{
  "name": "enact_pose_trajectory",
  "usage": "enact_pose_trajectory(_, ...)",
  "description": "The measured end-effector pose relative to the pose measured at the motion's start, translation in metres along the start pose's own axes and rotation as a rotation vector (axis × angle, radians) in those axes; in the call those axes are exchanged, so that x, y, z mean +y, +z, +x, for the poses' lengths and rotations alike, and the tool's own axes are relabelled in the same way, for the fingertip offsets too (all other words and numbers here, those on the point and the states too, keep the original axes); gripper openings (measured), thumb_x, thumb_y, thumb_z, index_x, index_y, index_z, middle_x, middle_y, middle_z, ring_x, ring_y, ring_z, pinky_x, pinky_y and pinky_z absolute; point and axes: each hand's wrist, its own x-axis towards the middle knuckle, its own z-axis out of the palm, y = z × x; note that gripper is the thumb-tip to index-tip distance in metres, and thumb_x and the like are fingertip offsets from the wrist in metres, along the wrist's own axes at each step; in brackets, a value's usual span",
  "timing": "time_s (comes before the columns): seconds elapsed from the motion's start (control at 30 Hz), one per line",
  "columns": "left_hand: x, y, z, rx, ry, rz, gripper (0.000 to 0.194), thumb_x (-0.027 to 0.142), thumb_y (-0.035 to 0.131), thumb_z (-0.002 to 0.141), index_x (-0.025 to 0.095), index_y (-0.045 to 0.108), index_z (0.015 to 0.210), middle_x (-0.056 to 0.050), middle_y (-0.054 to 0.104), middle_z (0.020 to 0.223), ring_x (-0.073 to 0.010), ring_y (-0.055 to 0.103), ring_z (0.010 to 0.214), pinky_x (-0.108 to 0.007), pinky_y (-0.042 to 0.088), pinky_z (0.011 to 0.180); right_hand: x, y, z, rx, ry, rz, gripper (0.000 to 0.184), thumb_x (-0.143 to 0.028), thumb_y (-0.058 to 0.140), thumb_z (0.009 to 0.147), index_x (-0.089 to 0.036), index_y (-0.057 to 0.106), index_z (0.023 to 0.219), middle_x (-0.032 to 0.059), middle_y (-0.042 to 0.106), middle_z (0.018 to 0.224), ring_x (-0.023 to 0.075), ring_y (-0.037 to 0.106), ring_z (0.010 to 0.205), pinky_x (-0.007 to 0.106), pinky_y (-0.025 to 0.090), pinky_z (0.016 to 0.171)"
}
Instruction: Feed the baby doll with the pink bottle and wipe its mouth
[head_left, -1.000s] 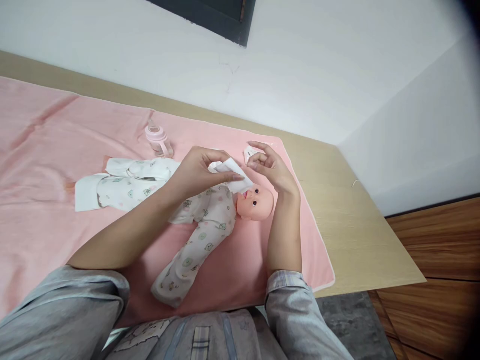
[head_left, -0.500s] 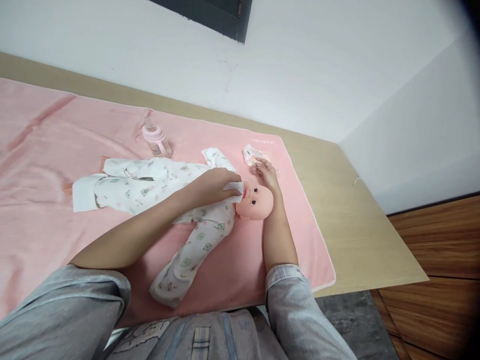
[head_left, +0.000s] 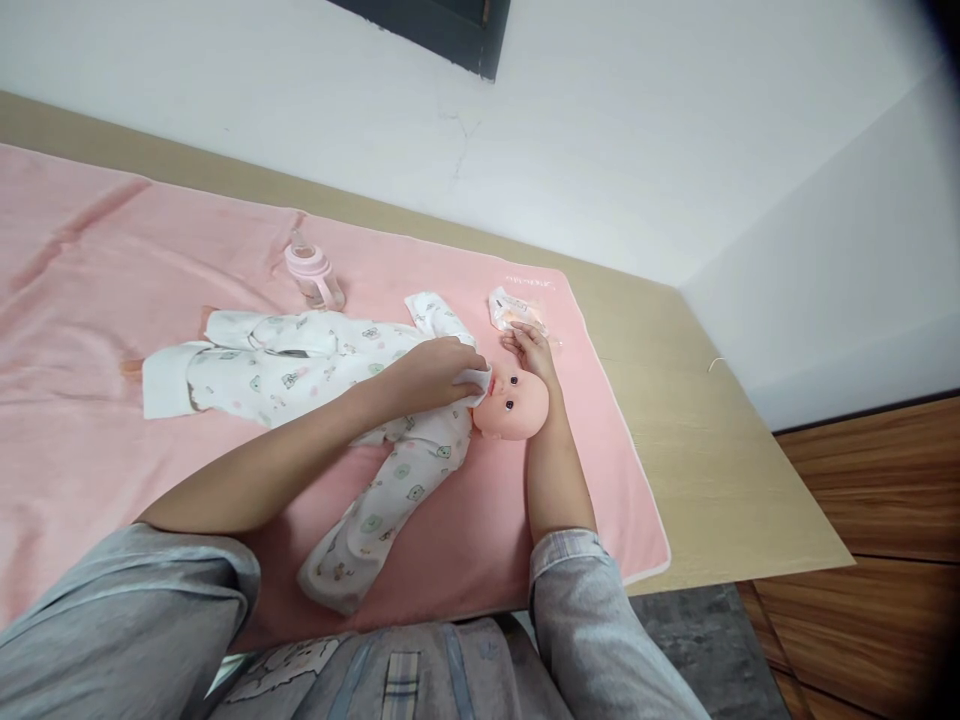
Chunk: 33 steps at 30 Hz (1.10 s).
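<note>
A baby doll in a white patterned sleepsuit lies on its back on a pink blanket, head to the right. My left hand is closed on a white wipe and presses it against the doll's mouth and chin. My right hand rests on the far side of the doll's head, fingers curved around it. A small wipe packet lies just beyond my right hand.
A pink-capped baby bottle stands on the blanket behind the doll's legs. The blanket covers a light wooden table set against a white wall. The table's right end and front edge drop to a wooden floor.
My left hand brought the wipe down from above the doll onto its mouth. My right hand dropped from the air and settled against the doll's head.
</note>
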Motion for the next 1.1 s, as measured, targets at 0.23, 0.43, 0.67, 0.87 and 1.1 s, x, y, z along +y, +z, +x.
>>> enact_pose_trajectory(0.23, -0.007, -0.0017, 0.0002, 0.03, -0.043, -0.028, 0.014, 0.025, 0.059, 0.087, 0.017, 0.068, 0.095, -0.002, 0.067, 0.092, -0.0225, 0.059, 0.094, -0.029, 0.04, 0.077, 0.0017, -0.0015, 0.0011, -0.002, -0.006, 0.026, 0.021, -0.029, 0.072, 0.072, -0.022, 0.064, 0.09, 0.0001, 0.07, 0.078, 0.0117, 0.066, 0.075, 0.028, 0.056, 0.083)
enact_pose_trajectory(0.43, -0.0096, -0.0003, 0.0018, 0.018, -0.013, 0.009, 0.011, 0.02, 0.059, 0.085, 0.016, 0.069, 0.088, -0.003, 0.066, 0.086, -0.0206, 0.06, 0.085, -0.028, 0.041, 0.074, 0.0021, -0.0017, 0.0015, -0.004, -0.011, 0.036, 0.019, -0.026, 0.069, 0.074, -0.021, 0.065, 0.091, 0.0007, 0.07, 0.078, 0.0115, 0.067, 0.075, 0.029, 0.056, 0.085)
enact_pose_trajectory(0.67, -0.009, -0.0006, 0.0022, 0.074, -0.011, 0.001, 0.014, 0.021, 0.058, 0.085, 0.015, 0.069, 0.092, -0.004, 0.067, 0.091, -0.0208, 0.062, 0.087, -0.028, 0.042, 0.075, 0.0011, -0.0009, 0.0005, 0.002, -0.005, -0.001, 0.017, -0.027, 0.068, 0.076, -0.021, 0.064, 0.092, 0.0007, 0.07, 0.079, 0.0125, 0.067, 0.077, 0.031, 0.055, 0.09)
enact_pose_trajectory(0.87, -0.0091, 0.001, 0.0031, 0.104, -0.007, -0.024, 0.014, 0.021, 0.057, 0.085, 0.015, 0.068, 0.09, -0.004, 0.066, 0.088, -0.0204, 0.062, 0.085, -0.027, 0.041, 0.073, -0.0001, -0.0006, 0.0001, -0.008, -0.002, 0.008, 0.019, -0.027, 0.068, 0.075, -0.021, 0.064, 0.092, 0.0004, 0.07, 0.079, 0.0119, 0.067, 0.077, 0.03, 0.056, 0.087)
enact_pose_trajectory(1.1, -0.0091, 0.0025, 0.0026, 0.102, -0.002, -0.049, 0.018, 0.02, 0.051, 0.085, 0.016, 0.067, 0.092, -0.003, 0.067, 0.091, -0.0196, 0.063, 0.083, -0.027, 0.041, 0.071, -0.0001, 0.0002, 0.0, 0.005, -0.009, -0.025, 0.024, -0.033, 0.071, 0.072, -0.022, 0.063, 0.092, 0.0005, 0.069, 0.08, 0.0129, 0.066, 0.079, 0.031, 0.056, 0.089)
